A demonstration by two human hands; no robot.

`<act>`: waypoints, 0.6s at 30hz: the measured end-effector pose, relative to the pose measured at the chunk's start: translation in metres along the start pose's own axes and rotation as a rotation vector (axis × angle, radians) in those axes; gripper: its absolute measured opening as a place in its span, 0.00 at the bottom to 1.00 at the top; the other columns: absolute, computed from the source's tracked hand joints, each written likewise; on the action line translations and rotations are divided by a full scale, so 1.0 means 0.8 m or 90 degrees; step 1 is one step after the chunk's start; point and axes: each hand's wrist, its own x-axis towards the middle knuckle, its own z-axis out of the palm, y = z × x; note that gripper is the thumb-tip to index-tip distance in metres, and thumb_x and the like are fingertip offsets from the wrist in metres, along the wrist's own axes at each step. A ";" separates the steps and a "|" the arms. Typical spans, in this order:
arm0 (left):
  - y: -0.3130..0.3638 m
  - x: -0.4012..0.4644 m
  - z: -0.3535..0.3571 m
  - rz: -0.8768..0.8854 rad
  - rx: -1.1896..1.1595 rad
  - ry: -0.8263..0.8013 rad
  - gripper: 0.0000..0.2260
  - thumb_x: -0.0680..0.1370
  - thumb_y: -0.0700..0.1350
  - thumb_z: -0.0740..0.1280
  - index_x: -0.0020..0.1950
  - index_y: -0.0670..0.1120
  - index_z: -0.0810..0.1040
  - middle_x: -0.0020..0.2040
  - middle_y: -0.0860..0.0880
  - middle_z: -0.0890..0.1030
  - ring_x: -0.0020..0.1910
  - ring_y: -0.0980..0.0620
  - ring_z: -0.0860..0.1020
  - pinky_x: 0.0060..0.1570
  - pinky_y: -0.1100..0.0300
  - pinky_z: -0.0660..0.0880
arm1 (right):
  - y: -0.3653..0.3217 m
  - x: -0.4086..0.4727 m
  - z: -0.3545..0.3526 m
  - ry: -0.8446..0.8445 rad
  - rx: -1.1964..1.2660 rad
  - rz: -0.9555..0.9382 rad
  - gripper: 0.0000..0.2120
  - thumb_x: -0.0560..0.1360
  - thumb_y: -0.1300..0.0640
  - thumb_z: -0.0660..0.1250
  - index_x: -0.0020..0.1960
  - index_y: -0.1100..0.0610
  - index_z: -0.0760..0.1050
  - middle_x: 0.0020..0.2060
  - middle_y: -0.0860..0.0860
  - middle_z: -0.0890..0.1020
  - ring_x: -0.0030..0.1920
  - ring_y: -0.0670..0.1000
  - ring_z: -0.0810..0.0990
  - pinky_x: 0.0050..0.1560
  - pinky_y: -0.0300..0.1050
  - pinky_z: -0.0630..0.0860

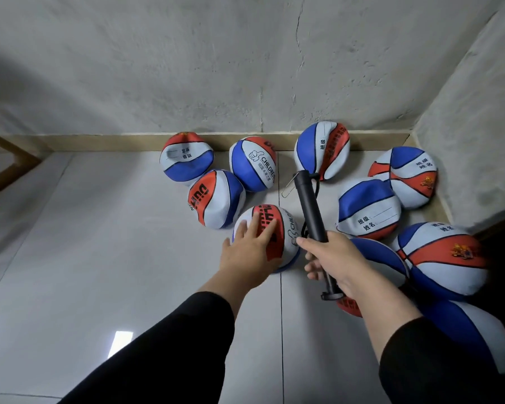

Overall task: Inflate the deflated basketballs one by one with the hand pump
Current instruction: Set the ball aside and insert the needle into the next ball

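Several red, white and blue basketballs lie on the tiled floor in a room corner. Those on the left look round; those on the right look dented and slack. My left hand (250,252) rests with spread fingers on top of the nearest round basketball (286,228). My right hand (337,259) grips the lower end of a black hand pump (308,207), whose barrel points up and away toward a folded ball (322,150) by the wall. The pump's T-handle (331,295) sticks out below my wrist. A thin black hose hangs beside the barrel.
Rough concrete walls (245,68) close the corner at the back and right, with a beige skirting along the floor. A wooden frame (9,167) stands at the far left. A dented basketball (368,209) lies right of the pump. Grey floor tiles (114,243) spread to the left.
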 end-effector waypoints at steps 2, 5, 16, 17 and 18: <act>-0.006 0.000 0.004 -0.083 -0.037 0.073 0.32 0.77 0.66 0.68 0.77 0.55 0.65 0.80 0.50 0.61 0.76 0.42 0.65 0.66 0.43 0.70 | 0.007 0.013 -0.004 0.014 0.011 0.016 0.10 0.77 0.55 0.73 0.53 0.61 0.78 0.40 0.56 0.80 0.35 0.54 0.80 0.38 0.50 0.79; -0.022 0.000 0.004 -0.242 -0.098 0.156 0.33 0.75 0.71 0.67 0.70 0.49 0.69 0.70 0.47 0.70 0.68 0.41 0.71 0.61 0.45 0.72 | 0.008 0.028 -0.001 0.047 0.021 0.015 0.10 0.77 0.57 0.72 0.56 0.60 0.79 0.46 0.58 0.82 0.42 0.56 0.83 0.37 0.48 0.82; -0.089 -0.016 0.028 -0.202 -0.283 0.085 0.43 0.72 0.70 0.71 0.82 0.61 0.57 0.83 0.47 0.56 0.81 0.41 0.55 0.74 0.40 0.66 | 0.042 0.057 0.065 0.025 -0.102 0.028 0.08 0.78 0.54 0.73 0.49 0.56 0.77 0.46 0.57 0.84 0.41 0.55 0.83 0.35 0.47 0.82; -0.095 -0.018 0.028 -0.202 -0.300 0.081 0.43 0.73 0.69 0.72 0.82 0.61 0.57 0.83 0.46 0.56 0.80 0.40 0.56 0.76 0.41 0.64 | 0.044 0.058 0.072 0.010 -0.095 0.025 0.09 0.77 0.52 0.74 0.51 0.57 0.78 0.45 0.55 0.85 0.39 0.54 0.84 0.35 0.46 0.80; -0.099 -0.021 0.027 -0.198 -0.315 0.076 0.42 0.74 0.68 0.72 0.82 0.62 0.56 0.83 0.45 0.56 0.80 0.39 0.56 0.76 0.42 0.63 | 0.046 0.059 0.078 -0.004 -0.092 0.023 0.11 0.77 0.51 0.74 0.53 0.57 0.78 0.45 0.54 0.86 0.38 0.53 0.84 0.35 0.46 0.79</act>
